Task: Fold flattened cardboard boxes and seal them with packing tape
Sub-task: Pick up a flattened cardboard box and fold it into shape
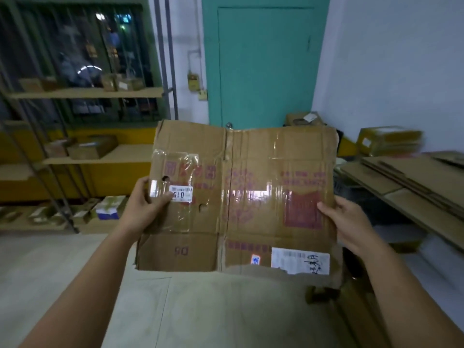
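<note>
Nearest is the desk [200, 310], its pale top bare in front of the person. The flattened box [251, 197] is held upright in the air above the desk's far edge, touching nothing else.

The left hand [148, 199] pinches the box's left edge, thumb on the front over a small white label [180, 194] and fingers hidden behind. The right hand [346, 222] grips the right edge the same way, thumb in front.

The step in hand looks like opening the flat into a tube. To do it well, push the two side edges toward each other so the centre crease gives. Glossy old tape [253, 194] bridges that crease and may resist, so ease it rather than snap it. The left panel has holes and the lower flap by the shipping label [300, 259] is ragged, so grip on sound board away from those. Once open, stand it on the desk to square the corners before folding flaps. No tape roll shows clearly.

Further off, a stack of flat cardboard [414, 177] lies to the right, shelves [100, 154] stand left, and a teal door [263, 66] is behind.
</note>
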`<state>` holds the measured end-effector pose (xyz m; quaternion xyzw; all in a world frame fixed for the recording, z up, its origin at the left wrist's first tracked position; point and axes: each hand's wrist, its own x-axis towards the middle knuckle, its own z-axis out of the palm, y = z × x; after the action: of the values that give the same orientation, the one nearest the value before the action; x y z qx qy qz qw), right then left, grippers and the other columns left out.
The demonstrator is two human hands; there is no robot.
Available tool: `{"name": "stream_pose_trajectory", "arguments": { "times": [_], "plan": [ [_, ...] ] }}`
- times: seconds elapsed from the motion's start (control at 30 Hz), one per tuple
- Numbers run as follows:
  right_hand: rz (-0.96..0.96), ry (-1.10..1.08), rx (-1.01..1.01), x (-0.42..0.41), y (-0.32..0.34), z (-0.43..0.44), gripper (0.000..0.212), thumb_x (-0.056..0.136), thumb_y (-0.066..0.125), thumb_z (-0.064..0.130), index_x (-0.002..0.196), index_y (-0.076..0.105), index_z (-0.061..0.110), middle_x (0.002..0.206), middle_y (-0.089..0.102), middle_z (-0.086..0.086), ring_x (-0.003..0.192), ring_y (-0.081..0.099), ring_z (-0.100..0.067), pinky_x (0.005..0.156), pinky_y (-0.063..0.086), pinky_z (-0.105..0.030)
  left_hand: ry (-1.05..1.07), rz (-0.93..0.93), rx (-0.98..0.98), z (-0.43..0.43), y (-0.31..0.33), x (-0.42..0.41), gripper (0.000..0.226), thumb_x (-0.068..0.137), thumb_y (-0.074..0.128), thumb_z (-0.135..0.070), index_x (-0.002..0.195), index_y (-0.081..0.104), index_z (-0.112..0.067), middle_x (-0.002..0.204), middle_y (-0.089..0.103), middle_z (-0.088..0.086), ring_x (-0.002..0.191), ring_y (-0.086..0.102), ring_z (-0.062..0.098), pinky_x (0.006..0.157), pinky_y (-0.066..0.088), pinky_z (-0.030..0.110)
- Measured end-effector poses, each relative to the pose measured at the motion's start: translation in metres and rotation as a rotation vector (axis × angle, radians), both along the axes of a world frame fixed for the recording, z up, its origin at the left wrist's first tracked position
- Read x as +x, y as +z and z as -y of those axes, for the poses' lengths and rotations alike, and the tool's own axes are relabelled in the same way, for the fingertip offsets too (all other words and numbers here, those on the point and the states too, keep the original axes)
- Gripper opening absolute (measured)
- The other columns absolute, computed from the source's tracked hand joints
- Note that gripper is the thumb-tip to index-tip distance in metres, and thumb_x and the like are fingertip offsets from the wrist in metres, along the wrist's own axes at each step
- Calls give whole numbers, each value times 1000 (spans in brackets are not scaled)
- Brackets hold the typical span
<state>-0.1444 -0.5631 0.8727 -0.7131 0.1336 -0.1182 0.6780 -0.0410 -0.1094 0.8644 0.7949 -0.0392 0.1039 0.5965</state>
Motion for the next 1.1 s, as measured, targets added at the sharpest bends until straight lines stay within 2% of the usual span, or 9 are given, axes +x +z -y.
{"name": "stream_pose_trajectory", "arguments": {
  "times": [0.17,0.27,0.47,0.57,0.67,0.77,0.9,0.97,1.1],
  "plan": [
    [54,-150,-153,-37,-20,18,17,103,59,43,119,61,46,117,71,13,111,68,-13,94,58,-47,4,1,57,47,-16,-9,74,92,78,-46,153,36,-37,139,57,-3,117,60,19,99,56,46],
    [55,-312,-188,-61,-33,31,9,104,59,40,108,60,47,111,69,17,105,67,-9,93,58,-43,-54,20,61,85,-23,0,67,96,76,-31,154,42,-26,127,58,-6,100,60,6,79,49,19],
    [14,-678,-238,-135,-50,52,19,104,60,27,121,68,28,106,74,16,92,72,1,78,57,-26,-359,-6,45,180,-45,45,49,97,76,-25,140,53,-27,114,63,-20,89,61,-24,71,47,2],
    [-51,-923,-255,-192,-56,49,20,102,63,36,121,68,32,109,76,11,100,73,-9,93,60,-44,-590,-42,77,246,-50,52,36,93,78,-36,123,58,-42,110,67,-18,88,64,-19,80,51,16],
    [-125,-1122,-253,-259,-58,28,17,100,61,46,115,66,39,112,76,9,103,73,-15,93,59,-50,-823,-66,100,306,-56,39,37,91,78,-48,118,55,-59,126,68,-9,107,68,12,92,54,39],
    [-161,-1321,-250,-327,-53,-9,12,102,61,40,113,65,37,111,74,10,102,71,-11,94,59,-45,-1013,-93,116,356,-55,-4,52,93,75,-49,138,49,-54,134,63,-4,112,64,20,92,54,44],
    [-214,-1542,-245,-414,-52,-69,6,103,60,40,108,63,41,107,73,14,94,71,-2,85,61,-34,-1257,-75,137,401,-56,-87,39,93,73,-51,121,51,-66,134,60,-10,114,60,18,92,53,47],
    [-214,-1653,-228,-454,-53,-99,7,103,61,39,109,64,41,106,74,14,95,72,-1,83,60,-31,-1367,-71,121,418,-59,-132,42,95,74,-45,130,54,-54,133,63,-8,114,63,19,94,54,47],
    [-242,-1886,-243,-537,-69,-156,16,101,64,36,116,68,35,110,75,13,102,71,-5,96,58,-42,-1541,-108,130,445,-63,-229,48,91,79,-46,133,57,-49,135,68,-6,117,67,20,98,56,50]
  ]
}}
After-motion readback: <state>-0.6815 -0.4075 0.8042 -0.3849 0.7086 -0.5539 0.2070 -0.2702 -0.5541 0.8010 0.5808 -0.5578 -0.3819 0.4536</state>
